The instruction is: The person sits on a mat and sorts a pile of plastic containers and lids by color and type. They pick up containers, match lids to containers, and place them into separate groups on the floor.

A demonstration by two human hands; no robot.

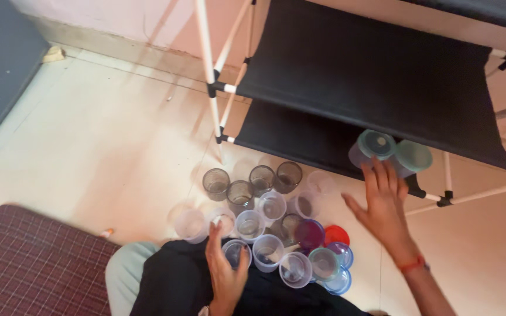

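My right hand [383,206] is raised with fingers spread, its fingertips just below two green-lidded clear jars [373,146] lying on the lower black shelf [291,137]. It grips nothing. My left hand [224,272] rests low over my lap, fingers around a small clear cup [234,253] at the near edge of a cluster of several plastic cups [253,199] standing on the floor. Some cups are clear, some smoky grey, and a few are purple, blue or red.
A black fabric rack with white tube legs [213,88] stands against the wall, its upper shelf [370,64] bare. A maroon checked mat [30,263] lies at the lower left. Pale tiled floor [89,129] spreads to the left.
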